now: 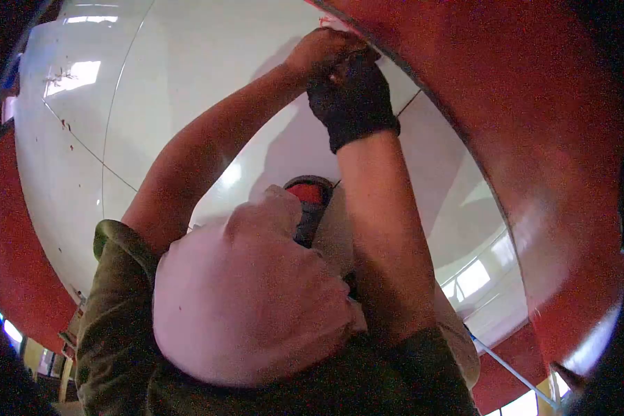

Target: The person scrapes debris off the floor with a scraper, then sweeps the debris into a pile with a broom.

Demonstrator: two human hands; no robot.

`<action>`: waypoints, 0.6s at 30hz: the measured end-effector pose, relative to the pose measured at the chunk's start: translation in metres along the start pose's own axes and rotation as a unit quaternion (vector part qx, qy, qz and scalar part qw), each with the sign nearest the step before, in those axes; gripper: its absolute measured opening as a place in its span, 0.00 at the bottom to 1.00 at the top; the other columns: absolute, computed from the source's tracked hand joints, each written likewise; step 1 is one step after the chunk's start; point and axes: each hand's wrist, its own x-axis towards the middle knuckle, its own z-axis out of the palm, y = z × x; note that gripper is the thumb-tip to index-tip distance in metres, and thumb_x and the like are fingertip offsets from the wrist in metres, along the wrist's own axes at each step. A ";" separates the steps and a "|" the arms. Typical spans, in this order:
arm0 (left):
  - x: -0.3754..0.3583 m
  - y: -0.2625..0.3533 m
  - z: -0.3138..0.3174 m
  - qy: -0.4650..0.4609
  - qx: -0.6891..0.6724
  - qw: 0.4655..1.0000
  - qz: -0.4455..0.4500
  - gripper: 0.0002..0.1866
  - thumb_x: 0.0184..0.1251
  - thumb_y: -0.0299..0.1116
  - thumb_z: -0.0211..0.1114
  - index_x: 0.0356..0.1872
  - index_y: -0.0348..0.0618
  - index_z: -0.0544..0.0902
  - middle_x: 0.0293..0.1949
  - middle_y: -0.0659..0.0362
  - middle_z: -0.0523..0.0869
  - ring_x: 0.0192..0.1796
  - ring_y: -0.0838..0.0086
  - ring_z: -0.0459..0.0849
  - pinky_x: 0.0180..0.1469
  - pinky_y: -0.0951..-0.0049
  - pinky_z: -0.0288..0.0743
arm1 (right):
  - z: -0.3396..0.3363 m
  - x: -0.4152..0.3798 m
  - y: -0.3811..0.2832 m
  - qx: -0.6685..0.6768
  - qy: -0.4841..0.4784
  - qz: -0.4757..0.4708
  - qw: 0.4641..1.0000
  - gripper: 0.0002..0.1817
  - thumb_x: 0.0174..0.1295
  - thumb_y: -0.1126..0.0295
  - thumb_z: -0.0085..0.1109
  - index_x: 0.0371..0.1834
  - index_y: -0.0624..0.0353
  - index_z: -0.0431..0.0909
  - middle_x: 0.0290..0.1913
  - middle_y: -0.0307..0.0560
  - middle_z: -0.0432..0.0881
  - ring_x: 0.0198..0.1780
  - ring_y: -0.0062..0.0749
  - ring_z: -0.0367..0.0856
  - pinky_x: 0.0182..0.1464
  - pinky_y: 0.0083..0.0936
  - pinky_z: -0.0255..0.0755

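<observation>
My bare left hand is closed beside the foot of the red wall, close to the white tiled floor. Right against it is my right hand, in a black fingerless-looking glove, its fingers curled in. The two hands meet at the fingers, and whatever is between them is too dark and small to make out. Just beyond the left knuckles, a few red marks show on the white surface by the wall's edge.
A red wall curves along the right side, with another red wall at far left. My knee in pale trousers and a dark shoe are below. Small debris lies at left; a thin pole is lower right.
</observation>
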 end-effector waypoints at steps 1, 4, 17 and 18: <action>-0.005 -0.004 -0.001 -0.037 -0.122 0.991 -0.028 0.17 0.45 0.29 0.52 0.40 0.52 0.75 0.30 0.58 0.79 0.32 0.68 0.79 0.35 0.71 0.73 | -0.002 0.003 -0.006 -0.042 0.045 0.035 0.997 0.20 0.45 0.65 0.54 0.39 0.65 0.64 0.34 0.54 0.75 0.38 0.42 0.75 0.40 0.29 0.69; 0.006 0.005 -0.013 -0.007 -0.199 0.980 0.003 0.17 0.44 0.27 0.52 0.40 0.51 0.75 0.26 0.57 0.79 0.27 0.68 0.79 0.30 0.71 0.73 | 0.011 -0.005 0.015 0.000 0.080 -0.004 0.997 0.21 0.46 0.61 0.53 0.38 0.66 0.64 0.35 0.57 0.75 0.41 0.46 0.74 0.42 0.30 0.68; 0.015 0.001 -0.015 0.001 -0.051 0.991 0.121 0.24 0.31 0.27 0.58 0.40 0.49 0.76 0.36 0.56 0.78 0.38 0.62 0.77 0.39 0.68 0.71 | -0.016 0.009 0.003 0.170 0.055 -0.008 0.984 0.12 0.44 0.66 0.52 0.28 0.64 0.70 0.30 0.58 0.76 0.36 0.46 0.75 0.37 0.32 0.69; 0.013 0.003 -0.018 -0.020 -0.057 0.995 0.079 0.23 0.33 0.27 0.58 0.40 0.49 0.75 0.36 0.56 0.79 0.37 0.63 0.78 0.38 0.67 0.72 | -0.018 0.020 0.001 -0.017 0.010 0.059 0.998 0.13 0.42 0.66 0.52 0.29 0.64 0.70 0.30 0.57 0.76 0.36 0.46 0.75 0.37 0.32 0.69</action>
